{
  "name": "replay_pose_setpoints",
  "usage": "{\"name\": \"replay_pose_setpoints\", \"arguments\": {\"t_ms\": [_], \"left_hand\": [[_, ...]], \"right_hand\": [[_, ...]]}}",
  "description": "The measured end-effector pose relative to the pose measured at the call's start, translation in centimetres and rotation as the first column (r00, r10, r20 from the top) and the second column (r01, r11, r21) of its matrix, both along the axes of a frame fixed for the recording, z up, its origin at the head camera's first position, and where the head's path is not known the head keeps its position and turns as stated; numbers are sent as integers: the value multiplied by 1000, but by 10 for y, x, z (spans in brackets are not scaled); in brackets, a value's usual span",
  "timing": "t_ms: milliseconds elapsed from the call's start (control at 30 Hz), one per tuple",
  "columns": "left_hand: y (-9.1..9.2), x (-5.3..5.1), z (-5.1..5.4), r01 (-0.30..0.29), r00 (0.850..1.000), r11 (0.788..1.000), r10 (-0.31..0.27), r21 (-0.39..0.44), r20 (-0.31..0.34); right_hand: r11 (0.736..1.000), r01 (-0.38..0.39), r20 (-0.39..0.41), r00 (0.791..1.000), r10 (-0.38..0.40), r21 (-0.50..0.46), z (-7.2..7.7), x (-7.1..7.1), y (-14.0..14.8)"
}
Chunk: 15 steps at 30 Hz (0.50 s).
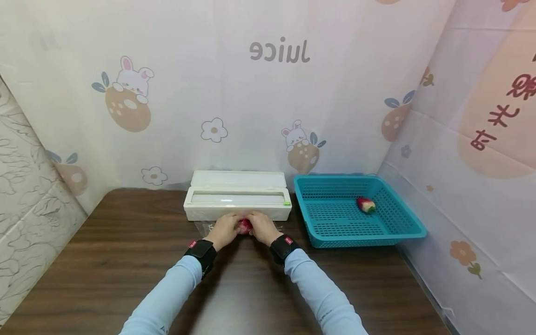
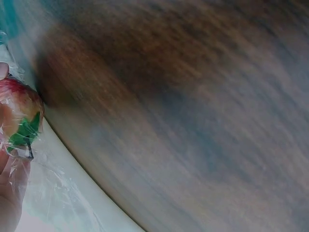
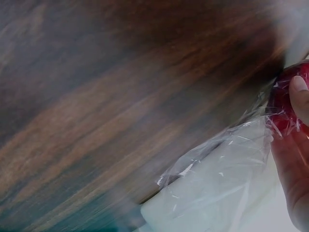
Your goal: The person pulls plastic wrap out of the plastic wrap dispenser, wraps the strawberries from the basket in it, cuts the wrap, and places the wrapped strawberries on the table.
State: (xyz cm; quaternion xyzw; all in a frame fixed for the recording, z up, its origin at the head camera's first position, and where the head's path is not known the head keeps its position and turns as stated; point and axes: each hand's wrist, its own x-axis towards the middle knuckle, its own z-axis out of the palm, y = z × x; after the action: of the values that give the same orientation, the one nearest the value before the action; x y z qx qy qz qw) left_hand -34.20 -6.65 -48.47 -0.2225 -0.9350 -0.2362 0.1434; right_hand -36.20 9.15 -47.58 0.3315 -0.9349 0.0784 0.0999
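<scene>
A red and cream peach with a green leaf is held between both hands, just in front of a white cling film dispenser. My left hand grips it from the left. From the other side, my right hand grips it too, the thumb lying on its red skin in the right wrist view. Clear cling film covers the peach and trails back over the dispenser's white front. In the left wrist view, the film is wrinkled over the leaf.
A teal plastic basket stands to the right of the dispenser, with another peach lying inside. The dispenser's lid is raised at the back. Printed cloth walls enclose the dark wooden table.
</scene>
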Motion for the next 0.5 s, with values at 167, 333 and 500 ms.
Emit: {"name": "replay_pose_setpoints", "arguments": {"t_ms": [167,333,500], "left_hand": [[-1,-3,0,-18,1000,999,17,40,16],[-1,-4,2,-41,998,998,39,36,58],[-1,-3,5,-37,994,999,34,27,102]], "right_hand": [[1000,18,38,999,-18,5,2,-1,-4],[1000,27,122,992,-27,5,3,-4,-6],[999,45,203,978,-41,-19,2,-8,-5]]}}
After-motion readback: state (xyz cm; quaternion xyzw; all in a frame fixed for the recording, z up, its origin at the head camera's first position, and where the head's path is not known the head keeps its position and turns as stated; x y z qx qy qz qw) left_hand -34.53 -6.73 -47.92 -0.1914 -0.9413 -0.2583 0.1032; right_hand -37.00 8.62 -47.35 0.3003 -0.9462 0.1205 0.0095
